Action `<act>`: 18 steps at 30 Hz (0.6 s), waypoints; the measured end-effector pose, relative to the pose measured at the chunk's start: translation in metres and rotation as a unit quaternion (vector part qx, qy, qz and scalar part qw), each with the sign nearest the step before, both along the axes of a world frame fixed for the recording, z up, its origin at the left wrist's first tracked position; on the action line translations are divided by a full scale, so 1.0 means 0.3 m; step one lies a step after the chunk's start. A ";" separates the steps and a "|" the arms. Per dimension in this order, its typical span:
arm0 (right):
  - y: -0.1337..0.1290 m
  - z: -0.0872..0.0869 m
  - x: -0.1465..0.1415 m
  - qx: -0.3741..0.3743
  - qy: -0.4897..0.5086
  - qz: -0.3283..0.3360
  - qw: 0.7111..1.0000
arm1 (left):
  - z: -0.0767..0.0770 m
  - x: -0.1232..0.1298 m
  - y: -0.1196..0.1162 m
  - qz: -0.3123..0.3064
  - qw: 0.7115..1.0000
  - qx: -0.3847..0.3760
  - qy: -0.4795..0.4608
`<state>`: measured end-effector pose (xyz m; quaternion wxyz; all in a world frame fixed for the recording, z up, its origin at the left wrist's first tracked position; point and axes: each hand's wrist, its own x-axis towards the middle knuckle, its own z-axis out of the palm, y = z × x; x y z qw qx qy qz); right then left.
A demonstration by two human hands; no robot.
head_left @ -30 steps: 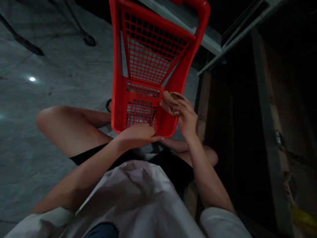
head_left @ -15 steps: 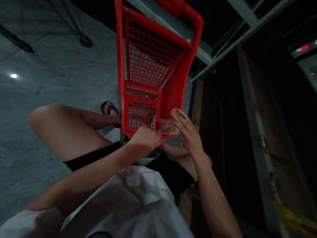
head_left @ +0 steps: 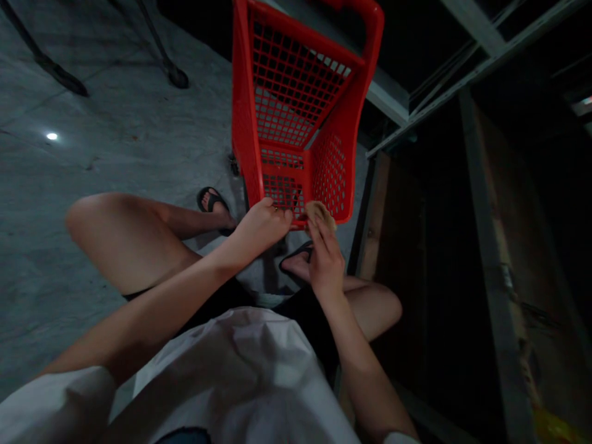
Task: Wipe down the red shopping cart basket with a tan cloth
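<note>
A red plastic shopping basket (head_left: 340,179) with grid walls stands in front of my knees, its open top facing me and its handle at the far end. My left hand (head_left: 263,225) is closed on the near rim. In my right hand (head_left: 326,262) is a crumpled tan cloth (head_left: 320,213), pressed against the same near rim a little right of my left hand. The fingers lie over the cloth, and part of it is hidden beneath them. Only a small gap separates the two hands.
A small black wheel (head_left: 234,164) shows at the basket's left side. Metal shelving (head_left: 388,102) and a dark wooden frame (head_left: 377,216) stand close on the right. Thin dark legs (head_left: 60,74) rest on the concrete floor (head_left: 129,142) at the upper left. My sandalled feet flank the basket's near end.
My right hand and the cloth have moved left along the near rim, closer to my left hand. The cloth looks more bunched. The basket has shifted slightly away and turned a little.
</note>
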<state>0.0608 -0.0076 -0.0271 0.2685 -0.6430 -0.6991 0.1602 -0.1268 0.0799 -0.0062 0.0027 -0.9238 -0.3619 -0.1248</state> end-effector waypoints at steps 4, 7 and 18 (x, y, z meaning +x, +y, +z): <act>0.064 0.038 -0.009 0.128 -0.097 0.057 0.985 | 0.000 0.091 0.010 -0.014 0.999 0.032 -0.003; 0.112 0.099 0.114 0.096 -0.188 0.086 0.974 | 0.013 0.081 0.024 -0.080 0.996 0.045 -0.014; 0.215 0.048 0.378 0.125 -0.115 0.032 0.985 | 0.057 -0.044 0.368 -0.187 0.980 0.032 0.059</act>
